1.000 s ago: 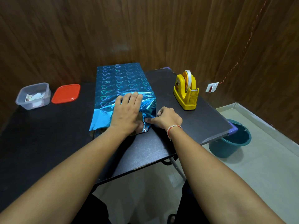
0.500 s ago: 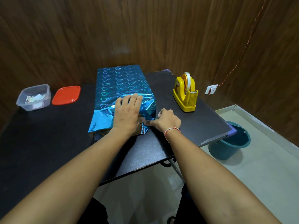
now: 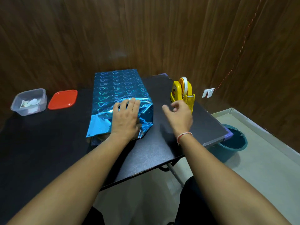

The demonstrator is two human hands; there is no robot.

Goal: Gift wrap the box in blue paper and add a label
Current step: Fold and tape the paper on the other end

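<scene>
My left hand (image 3: pixel 125 117) presses flat, fingers spread, on the folded near end of the blue-wrapped box (image 3: pixel 119 96) at table centre. My right hand (image 3: pixel 179 115), loosely open and empty, hangs beside the yellow tape dispenser (image 3: pixel 182 92) at two o'clock.

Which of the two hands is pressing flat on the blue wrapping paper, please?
The left hand lies palm down on the folded blue paper. The right hand is off the paper, open and blurred, near the yellow tape dispenser.
</scene>
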